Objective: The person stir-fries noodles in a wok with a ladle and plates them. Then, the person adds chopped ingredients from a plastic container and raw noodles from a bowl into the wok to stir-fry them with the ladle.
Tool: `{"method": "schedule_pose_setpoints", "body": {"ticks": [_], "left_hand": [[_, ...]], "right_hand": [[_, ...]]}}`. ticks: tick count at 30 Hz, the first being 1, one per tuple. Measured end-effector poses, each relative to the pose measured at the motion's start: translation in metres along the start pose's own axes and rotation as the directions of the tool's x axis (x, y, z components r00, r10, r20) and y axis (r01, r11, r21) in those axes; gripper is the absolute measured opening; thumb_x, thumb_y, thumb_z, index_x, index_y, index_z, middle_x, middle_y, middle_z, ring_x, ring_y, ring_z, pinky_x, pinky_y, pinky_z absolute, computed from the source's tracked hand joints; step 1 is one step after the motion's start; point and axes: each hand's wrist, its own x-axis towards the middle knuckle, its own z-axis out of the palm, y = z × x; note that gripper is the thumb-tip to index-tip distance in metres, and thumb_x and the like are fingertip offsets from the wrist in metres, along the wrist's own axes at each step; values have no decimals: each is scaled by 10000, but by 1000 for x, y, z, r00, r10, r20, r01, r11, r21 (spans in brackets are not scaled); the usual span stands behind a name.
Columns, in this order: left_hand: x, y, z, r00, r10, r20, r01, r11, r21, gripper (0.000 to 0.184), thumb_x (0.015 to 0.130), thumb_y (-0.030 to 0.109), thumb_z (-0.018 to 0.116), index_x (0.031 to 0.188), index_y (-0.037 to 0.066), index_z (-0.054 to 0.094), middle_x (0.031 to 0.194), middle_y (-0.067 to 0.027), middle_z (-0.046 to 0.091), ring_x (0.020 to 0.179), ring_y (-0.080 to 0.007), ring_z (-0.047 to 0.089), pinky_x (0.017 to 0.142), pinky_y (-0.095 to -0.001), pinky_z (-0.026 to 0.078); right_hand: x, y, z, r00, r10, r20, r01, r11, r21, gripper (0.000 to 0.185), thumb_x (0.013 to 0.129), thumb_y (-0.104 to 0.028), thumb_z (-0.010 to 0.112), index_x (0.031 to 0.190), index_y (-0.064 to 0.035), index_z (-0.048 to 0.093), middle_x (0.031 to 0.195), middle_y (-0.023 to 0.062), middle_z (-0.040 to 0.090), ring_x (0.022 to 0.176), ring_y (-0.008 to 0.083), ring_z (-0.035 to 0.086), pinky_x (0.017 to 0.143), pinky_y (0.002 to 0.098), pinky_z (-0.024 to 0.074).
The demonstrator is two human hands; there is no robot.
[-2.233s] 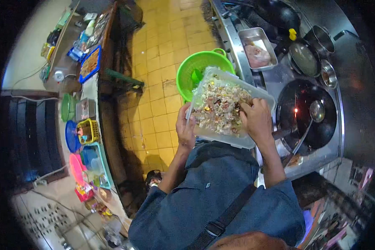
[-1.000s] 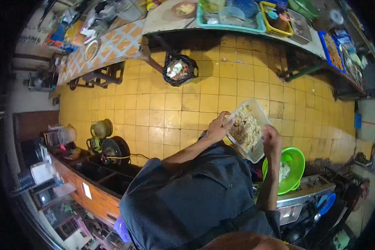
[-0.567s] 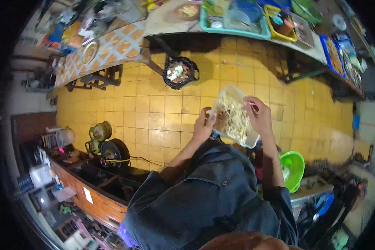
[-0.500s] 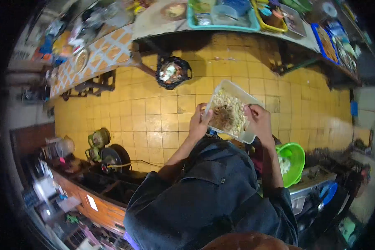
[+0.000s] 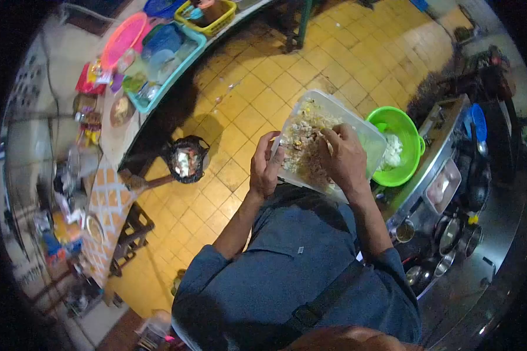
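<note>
A clear rectangular plastic container (image 5: 366, 136) is tilted in front of my body. Inside lies pale shredded food (image 5: 306, 120) with a brown, powdery-looking patch over part of it. My left hand (image 5: 266, 165) grips the container's left side, thumb over the rim and fingers outside. Reaching in from the right, my right hand (image 5: 344, 155) has its fingers bent and closed down in the mixture; their tips are partly hidden by the food. Just right of the container is a bright green basin (image 5: 413, 167) with white pieces (image 5: 392, 153) in it.
A black-lined bin (image 5: 198, 153) with scraps stands on the yellow tiled floor. To the left, a curved counter carries a turquoise tray (image 5: 194, 48) and a pink basin (image 5: 118, 42). Pans (image 5: 449, 234) and a metal tray (image 5: 442, 186) lie at right.
My view has turned to the right, bringing the green basin and pans further in. My right hand has moved from the container's right edge into the food. My left hand keeps its grip.
</note>
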Motion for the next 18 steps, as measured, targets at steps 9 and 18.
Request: {"method": "schedule_pose_setpoints", "body": {"ticks": [9,18], "left_hand": [[26,24,45,975,62,212,-69,997,23,461,871,332,538,1188,13,441,1006,-138,569,909,-173,533,789,-287,419],[24,27,52,978,-14,207,14,1000,1,479,859,347,560,1181,11,445,1011,-138,576,920,-172,542,799,-286,421]], "right_hand": [[-10,21,-28,990,131,-54,-135,988,-79,191,725,-163,640,902,-93,628,838,120,545,800,291,542,684,382,460],[-26,43,-43,977,215,-8,-206,945,253,134,712,-57,645,841,-59,607,814,111,594,764,288,582,670,368,452]]}}
